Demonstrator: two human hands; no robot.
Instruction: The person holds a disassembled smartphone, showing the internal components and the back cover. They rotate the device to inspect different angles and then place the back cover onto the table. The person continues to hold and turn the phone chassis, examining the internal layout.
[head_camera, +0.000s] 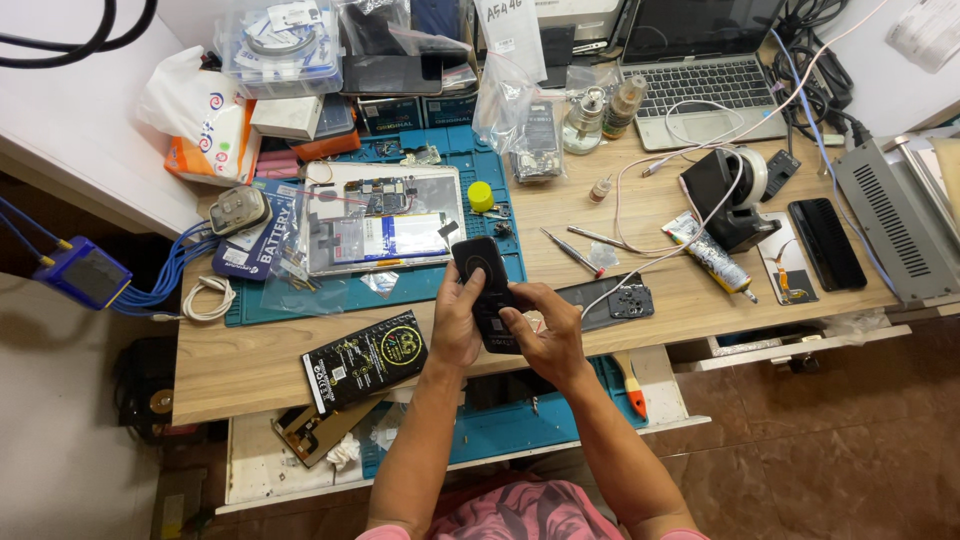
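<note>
We see both hands over the front edge of the wooden tabletop, sharing one black phone. The left hand wraps the phone's left edge, thumb up along its side. The right hand clasps the lower end from the right, thumb pressed onto the dark face. The phone is tilted, its upper end reaching over the blue work mat.

On the mat lies an opened tablet, its circuit board and white battery exposed. A small yellow cap sits just beside the tablet's right edge.

A clear plastic bag stands behind the mat; it holds a dark flat part, possibly a battery, though the view is too small to be sure. Another clear bag at the back left holds coiled pale cable or tape. Two small glass bottles stand near the laptop.

A flat black box with gold print lies on the tabletop just left of the left forearm. A dark phone back cover lies right of the hands, with a white cable across it. A glue tube and another black phone lie further right. An open drawer under the tabletop holds an orange-handled tool.
</note>
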